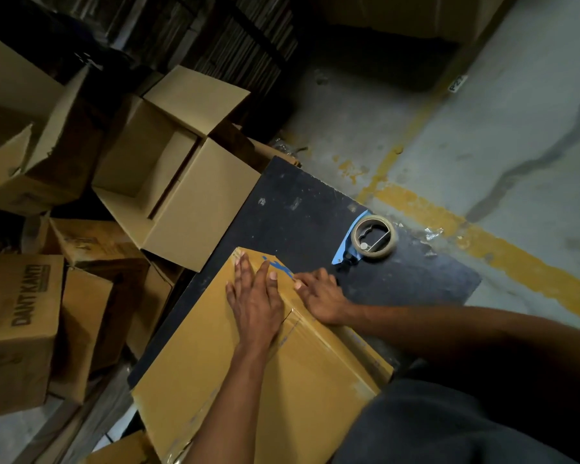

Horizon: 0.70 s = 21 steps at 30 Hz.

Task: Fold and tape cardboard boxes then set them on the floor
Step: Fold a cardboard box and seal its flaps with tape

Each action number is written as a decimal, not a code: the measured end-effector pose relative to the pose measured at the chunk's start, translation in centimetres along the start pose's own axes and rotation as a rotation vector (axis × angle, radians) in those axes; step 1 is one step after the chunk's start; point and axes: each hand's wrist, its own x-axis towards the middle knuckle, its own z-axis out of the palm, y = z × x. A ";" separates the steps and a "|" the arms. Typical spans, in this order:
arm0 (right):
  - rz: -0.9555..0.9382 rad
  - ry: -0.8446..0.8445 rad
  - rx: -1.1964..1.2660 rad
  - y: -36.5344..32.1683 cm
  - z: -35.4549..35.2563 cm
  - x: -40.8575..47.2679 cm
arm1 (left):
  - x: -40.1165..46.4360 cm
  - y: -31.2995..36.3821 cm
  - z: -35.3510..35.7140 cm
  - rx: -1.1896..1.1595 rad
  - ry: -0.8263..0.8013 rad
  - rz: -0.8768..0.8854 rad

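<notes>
Left hand presses flat on the box; right hand, fingers curled, pinches the tape end, which may wrinkle if pressed unevenly.

Tan cardboard box with blue marks, blue tape dispenser, black table, yellow-striped grey floor.

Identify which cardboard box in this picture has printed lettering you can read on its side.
The closed box at the far left: its side reads "DANT KANT" in dark print. The open box behind it is plain, and the box under the hands shows only blue marks.
</notes>
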 end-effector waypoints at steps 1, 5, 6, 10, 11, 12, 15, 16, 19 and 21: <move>-0.008 0.014 -0.060 0.2 -0.5 0.4 | 0.0 0.0 -0.1 0.000 -0.001 -0.003; -0.049 0.079 0.042 -1.2 -1.1 1.0 | 0.0 0.0 0.1 -0.012 0.002 -0.007; -0.080 0.064 0.067 -1.9 -0.7 0.8 | 0.0 0.0 0.2 -0.018 0.000 -0.012; -0.078 0.118 -0.021 -2.2 -0.1 -0.1 | -0.2 -0.1 0.2 -0.038 0.006 -0.021; -0.064 0.159 -0.057 -2.0 -0.3 -0.1 | -0.1 0.0 0.1 -0.046 0.005 -0.021; -0.063 0.205 -0.077 -2.0 -0.6 -0.3 | -0.1 0.0 0.0 -0.059 0.001 -0.021; -0.193 0.350 -0.061 -3.0 -0.7 -1.7 | -0.4 0.0 -0.8 -0.151 -0.013 -0.024; -0.256 0.404 -0.044 -3.4 -0.8 -2.4 | -0.8 0.2 -1.1 -0.190 -0.009 -0.015; -0.460 0.471 -0.118 -5.9 0.3 -4.4 | -3.1 -1.1 -3.0 -0.298 0.045 -0.047; -0.577 0.447 -0.193 -7.9 2.0 -5.5 | -5.4 -2.6 -4.5 -0.361 0.080 -0.116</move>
